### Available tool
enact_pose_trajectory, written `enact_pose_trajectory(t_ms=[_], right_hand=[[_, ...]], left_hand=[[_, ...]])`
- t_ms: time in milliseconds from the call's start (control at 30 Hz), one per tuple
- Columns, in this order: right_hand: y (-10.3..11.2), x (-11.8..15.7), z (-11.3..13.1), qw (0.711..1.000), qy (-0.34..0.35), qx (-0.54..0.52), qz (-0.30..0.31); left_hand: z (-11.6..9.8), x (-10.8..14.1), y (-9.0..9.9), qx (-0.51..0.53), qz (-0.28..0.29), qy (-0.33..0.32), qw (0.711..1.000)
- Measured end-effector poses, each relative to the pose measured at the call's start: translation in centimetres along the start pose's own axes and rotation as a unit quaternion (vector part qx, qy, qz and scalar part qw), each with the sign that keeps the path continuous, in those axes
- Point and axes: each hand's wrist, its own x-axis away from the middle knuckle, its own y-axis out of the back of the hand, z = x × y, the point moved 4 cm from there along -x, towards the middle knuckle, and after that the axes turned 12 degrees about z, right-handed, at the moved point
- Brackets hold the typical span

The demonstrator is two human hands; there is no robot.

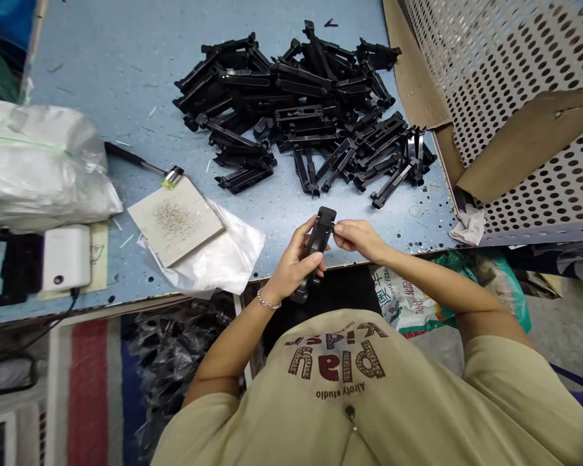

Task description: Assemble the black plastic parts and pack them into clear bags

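My left hand (301, 260) is wrapped round a long black plastic part (319, 234), which it holds tilted over the table's front edge. Close to the upper end of that part, my right hand (358, 237) has its thumb and forefinger pinched together at the part's side. Anything between those fingertips is too small or too hidden to make out. Beyond both hands lies a big heap of similar black plastic parts (298, 110) on the blue tabletop (121, 77).
To the left are a small square board (177, 243) with pale bits on it, a hammer (140, 162), a white plastic bag (228, 252), a white power bank (67, 257) with a cable, and a wrapped bundle (39, 165). A perforated white panel (505, 52) and cardboard (529, 142) border the right side.
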Motion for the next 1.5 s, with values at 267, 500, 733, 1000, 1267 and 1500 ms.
enact_pose_trajectory(t_ms=[267, 500, 733, 1000, 1267, 1500], right_hand=[[1.6, 0.0, 1.9, 0.967, 0.065, 0.240, -0.048], [3.2, 0.0, 4.1, 0.932, 0.115, 0.345, -0.008], [1.6, -1.1, 0.9, 0.998, -0.004, 0.063, 0.005], [-5.3, 1.3, 1.5, 0.972, 0.052, 0.211, 0.084], [-1.7, 0.9, -2.9, 0.989, -0.135, 0.050, 0.033], [12.0, 4.8, -9.9, 0.839, -0.320, 0.163, -0.408]], left_hand=[[-0.5, 0.2, 0.9, 0.056, -0.030, 0.035, 0.997], [-1.2, 0.0, 0.0, 0.108, -0.004, 0.060, 0.992], [-0.4, -0.8, 0.4, 0.099, -0.026, 0.056, 0.993], [1.1, -1.7, 2.0, 0.138, -0.159, 0.029, 0.977], [3.2, -1.3, 3.8, -0.033, -0.258, 0.008, 0.965], [4.5, -0.1, 6.9, -0.456, -0.338, 0.083, 0.819]])
